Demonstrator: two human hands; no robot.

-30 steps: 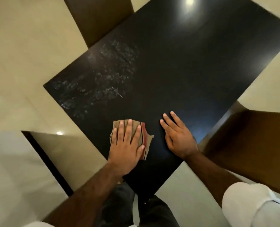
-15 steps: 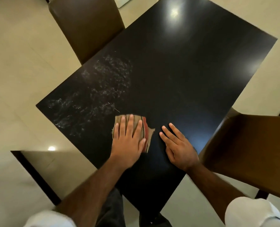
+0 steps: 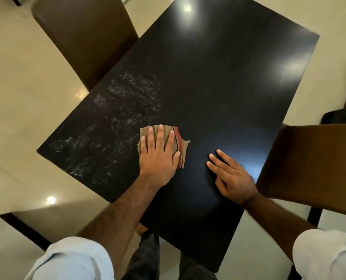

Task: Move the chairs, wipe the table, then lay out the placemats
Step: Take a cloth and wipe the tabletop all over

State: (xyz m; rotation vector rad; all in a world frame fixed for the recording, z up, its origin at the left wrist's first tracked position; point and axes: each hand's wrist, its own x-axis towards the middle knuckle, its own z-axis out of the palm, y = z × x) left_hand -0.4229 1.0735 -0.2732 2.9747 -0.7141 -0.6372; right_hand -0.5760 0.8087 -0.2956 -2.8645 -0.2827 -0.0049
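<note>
My left hand (image 3: 158, 158) presses flat, fingers spread, on a folded cloth (image 3: 179, 141); my right hand (image 3: 231, 176), open and empty, rests beside it on the black table (image 3: 228, 81).

Dim warm light, ceiling-lamp glare on glossy table (image 3: 228, 81), wide-angle edge distortion
</note>
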